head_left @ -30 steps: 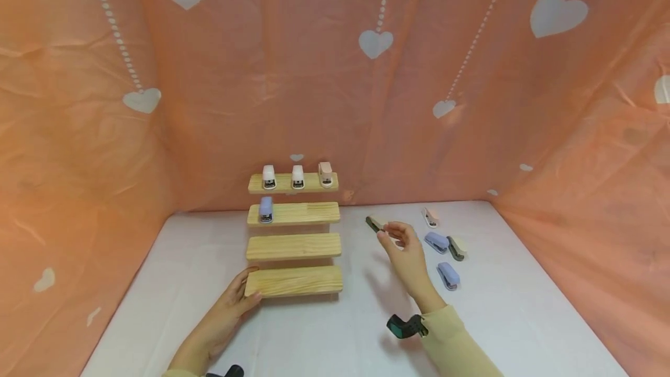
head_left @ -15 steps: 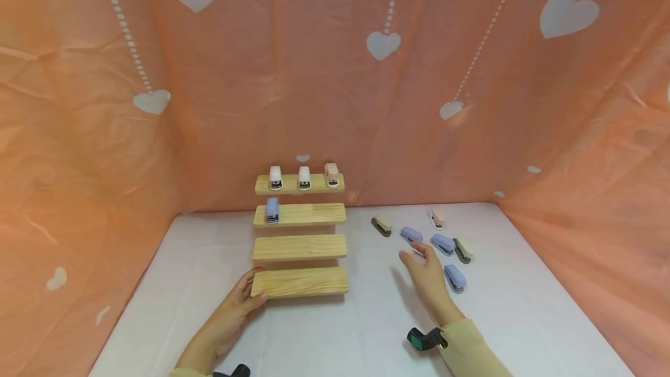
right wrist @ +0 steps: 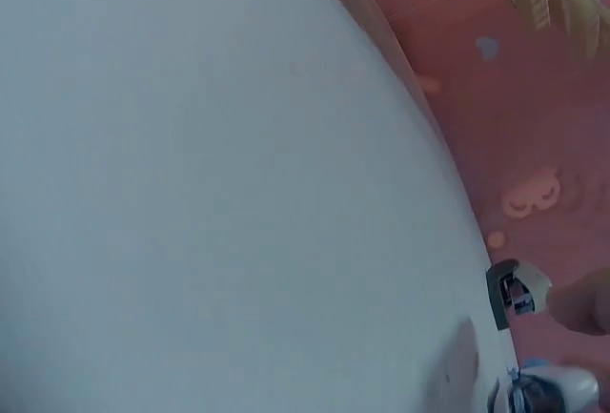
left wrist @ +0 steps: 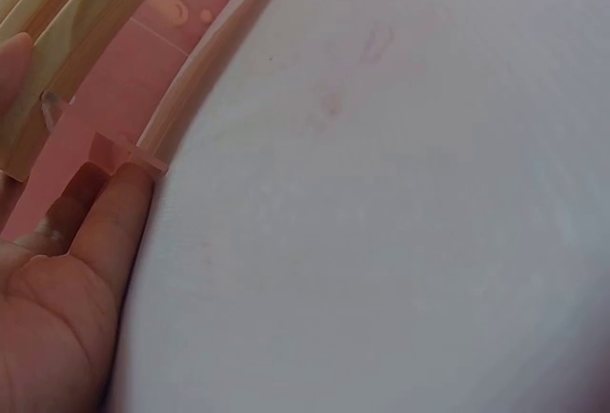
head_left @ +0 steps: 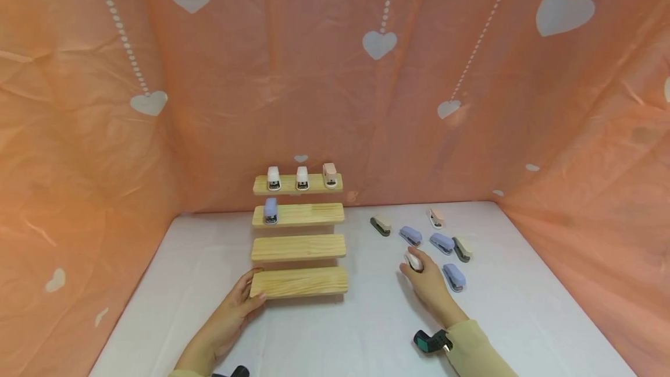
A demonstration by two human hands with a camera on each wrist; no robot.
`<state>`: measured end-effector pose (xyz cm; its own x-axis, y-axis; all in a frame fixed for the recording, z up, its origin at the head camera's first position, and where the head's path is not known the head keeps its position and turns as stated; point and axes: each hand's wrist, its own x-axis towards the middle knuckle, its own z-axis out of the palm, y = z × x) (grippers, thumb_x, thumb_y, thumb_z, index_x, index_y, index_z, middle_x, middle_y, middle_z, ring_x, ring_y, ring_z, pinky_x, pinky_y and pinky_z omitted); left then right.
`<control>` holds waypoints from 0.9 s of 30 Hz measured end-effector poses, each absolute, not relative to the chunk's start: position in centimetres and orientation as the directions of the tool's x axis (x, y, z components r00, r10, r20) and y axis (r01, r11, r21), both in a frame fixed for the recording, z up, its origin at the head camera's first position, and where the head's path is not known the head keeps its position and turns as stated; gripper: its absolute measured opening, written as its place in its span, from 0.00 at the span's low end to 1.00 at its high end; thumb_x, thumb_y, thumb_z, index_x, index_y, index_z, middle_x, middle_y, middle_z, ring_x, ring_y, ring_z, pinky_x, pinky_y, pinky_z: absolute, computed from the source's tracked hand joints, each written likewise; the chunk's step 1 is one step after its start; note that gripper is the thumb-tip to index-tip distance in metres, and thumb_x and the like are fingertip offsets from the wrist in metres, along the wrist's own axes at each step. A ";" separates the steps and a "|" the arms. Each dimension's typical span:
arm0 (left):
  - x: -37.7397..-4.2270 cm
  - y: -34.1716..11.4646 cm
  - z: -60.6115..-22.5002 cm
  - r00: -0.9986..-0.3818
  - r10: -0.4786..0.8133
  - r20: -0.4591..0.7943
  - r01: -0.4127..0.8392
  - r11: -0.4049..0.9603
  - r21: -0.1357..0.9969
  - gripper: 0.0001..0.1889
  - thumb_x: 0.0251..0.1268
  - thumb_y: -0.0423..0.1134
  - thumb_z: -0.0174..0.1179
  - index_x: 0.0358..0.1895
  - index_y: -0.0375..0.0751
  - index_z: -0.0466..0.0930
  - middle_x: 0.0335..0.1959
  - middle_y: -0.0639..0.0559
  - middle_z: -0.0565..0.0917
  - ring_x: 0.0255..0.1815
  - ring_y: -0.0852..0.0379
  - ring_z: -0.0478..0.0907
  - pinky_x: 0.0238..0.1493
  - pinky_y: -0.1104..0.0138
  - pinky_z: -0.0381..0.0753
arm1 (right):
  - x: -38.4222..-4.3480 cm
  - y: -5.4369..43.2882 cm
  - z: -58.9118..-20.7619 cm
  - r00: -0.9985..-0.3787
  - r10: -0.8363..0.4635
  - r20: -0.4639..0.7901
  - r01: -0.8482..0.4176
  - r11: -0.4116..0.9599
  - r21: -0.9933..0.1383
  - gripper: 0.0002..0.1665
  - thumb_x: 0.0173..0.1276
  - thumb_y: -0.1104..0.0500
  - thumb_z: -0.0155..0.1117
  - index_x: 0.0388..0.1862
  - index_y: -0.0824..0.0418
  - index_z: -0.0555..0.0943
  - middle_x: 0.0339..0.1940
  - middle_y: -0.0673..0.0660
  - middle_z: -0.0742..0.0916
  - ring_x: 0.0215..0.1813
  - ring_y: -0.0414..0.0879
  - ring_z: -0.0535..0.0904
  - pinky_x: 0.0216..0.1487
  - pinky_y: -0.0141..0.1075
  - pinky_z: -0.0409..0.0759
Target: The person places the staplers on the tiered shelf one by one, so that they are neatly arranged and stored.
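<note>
My left hand point(head_left: 230, 310) grips the left end of the lowest board of a four-step wooden display rack point(head_left: 298, 282), thumb in front. In the left wrist view my fingers point(left wrist: 114, 222) reach down beside the rack's clear foot. My right hand point(head_left: 431, 287) pinches a small white stapler point(head_left: 414, 262) between thumb and fingers, low over the white table. The right wrist view has this white stapler point(right wrist: 558, 391) blurred at the bottom edge. A cream-and-dark-green stapler point(head_left: 381, 226) lies on the table beyond that hand, and a lilac stapler point(head_left: 410, 235) is just past its fingertips.
Around the right hand lie two more lilac staplers point(head_left: 454, 277), another cream-and-green stapler point(head_left: 462, 249) and a pink stapler point(head_left: 436, 218). Two white staplers point(head_left: 302, 178) and a pink stapler point(head_left: 330, 175) stand on the top board, a lilac stapler point(head_left: 270, 210) on the second.
My right hand has let go of the cream-and-green stapler on the table, moved right and toward me, and taken hold of the white stapler. The left hand keeps its grip on the rack.
</note>
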<state>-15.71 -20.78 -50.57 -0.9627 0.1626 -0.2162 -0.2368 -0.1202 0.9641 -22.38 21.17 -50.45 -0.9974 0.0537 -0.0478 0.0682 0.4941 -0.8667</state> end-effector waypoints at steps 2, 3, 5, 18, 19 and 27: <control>-15.7 -20.8 -50.6 -0.962 0.164 -0.216 -0.238 -0.122 0.964 0.38 0.67 0.37 0.59 0.75 0.47 0.47 0.77 0.38 0.45 0.76 0.41 0.45 0.72 0.47 0.52 | -22.4 21.4 -50.5 -0.998 0.043 -0.045 0.061 0.498 -0.865 0.36 0.69 0.53 0.63 0.73 0.58 0.65 0.70 0.68 0.68 0.72 0.60 0.60 0.72 0.54 0.56; -15.6 -20.8 -50.6 -0.962 0.163 -0.218 -0.239 -0.124 0.963 0.38 0.67 0.37 0.59 0.75 0.47 0.47 0.77 0.38 0.45 0.76 0.41 0.45 0.72 0.47 0.52 | -22.5 21.5 -50.6 -0.998 0.038 -0.046 0.059 0.494 -0.867 0.36 0.69 0.53 0.63 0.73 0.57 0.65 0.69 0.67 0.70 0.71 0.60 0.62 0.72 0.54 0.57; -15.6 -20.9 -50.6 -0.962 0.161 -0.221 -0.242 -0.126 0.962 0.38 0.67 0.37 0.59 0.75 0.47 0.47 0.77 0.38 0.45 0.76 0.41 0.45 0.72 0.48 0.52 | -22.6 21.7 -50.6 -0.998 0.030 -0.048 0.056 0.495 -0.867 0.35 0.68 0.53 0.63 0.73 0.56 0.65 0.66 0.66 0.74 0.68 0.58 0.65 0.70 0.54 0.59; -15.7 -20.9 -50.3 -0.961 0.165 -0.223 -0.242 -0.104 0.965 0.38 0.67 0.37 0.59 0.76 0.48 0.47 0.78 0.39 0.43 0.76 0.43 0.45 0.71 0.51 0.55 | -22.7 21.8 -50.8 -0.997 0.039 -0.059 0.071 0.519 -0.852 0.35 0.70 0.50 0.62 0.72 0.53 0.65 0.62 0.64 0.75 0.63 0.56 0.67 0.68 0.55 0.61; -15.7 -20.9 -50.3 -0.961 0.166 -0.223 -0.241 -0.101 0.965 0.38 0.68 0.37 0.59 0.76 0.48 0.47 0.78 0.38 0.43 0.76 0.43 0.45 0.71 0.51 0.55 | -22.7 21.9 -50.8 -0.998 0.042 -0.056 0.070 0.517 -0.853 0.35 0.70 0.50 0.63 0.73 0.54 0.64 0.61 0.65 0.75 0.63 0.56 0.68 0.67 0.55 0.62; -15.7 -20.7 -50.3 -0.959 0.162 -0.231 -0.248 -0.099 0.964 0.39 0.67 0.38 0.60 0.76 0.48 0.46 0.77 0.39 0.44 0.76 0.43 0.45 0.71 0.51 0.55 | -22.6 21.9 -51.2 -0.996 0.057 -0.070 0.089 0.506 -0.858 0.43 0.65 0.46 0.67 0.72 0.62 0.61 0.60 0.65 0.76 0.60 0.56 0.71 0.61 0.51 0.68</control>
